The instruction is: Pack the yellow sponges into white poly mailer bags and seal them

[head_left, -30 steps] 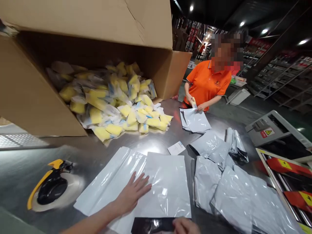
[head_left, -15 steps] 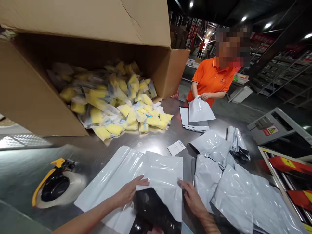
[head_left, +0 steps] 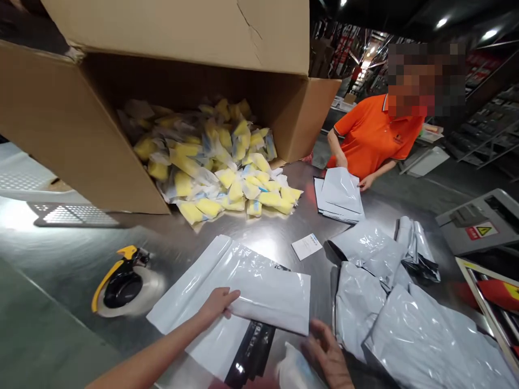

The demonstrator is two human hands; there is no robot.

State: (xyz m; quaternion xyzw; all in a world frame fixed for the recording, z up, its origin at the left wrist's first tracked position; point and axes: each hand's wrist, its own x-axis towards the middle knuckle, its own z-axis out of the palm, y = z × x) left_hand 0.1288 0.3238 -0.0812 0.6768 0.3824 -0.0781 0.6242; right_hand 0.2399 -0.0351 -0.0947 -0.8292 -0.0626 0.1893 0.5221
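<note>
My left hand point(head_left: 219, 303) pinches the left edge of a white plastic mailing bag point(head_left: 271, 289), thumb on top. That bag lies over more white mailers point(head_left: 194, 292) on the metal table, and a black printed strip point(head_left: 253, 346) shows below it. Just off the bag's lower right corner is my right hand point(head_left: 326, 351), slightly blurred, its fingers bent and apart. Beside its fingers lies a pale wrapped packet point(head_left: 298, 367), partly cut off by the bottom of the view; whether they touch is unclear.
A large cardboard box point(head_left: 130, 156) spills yellow wrapped packets point(head_left: 235, 186). A tape dispenser point(head_left: 124, 286) sits left, a white card point(head_left: 307, 246) ahead, filled grey mailers point(head_left: 430, 335) right. Across the table a co-worker in orange point(head_left: 373, 129) stands by a stack of mailers point(head_left: 340, 197).
The mailer now lies with its white side up, held by my left hand. My right hand has moved down from its edge. The co-worker's hands have spread apart, and the view has shifted left.
</note>
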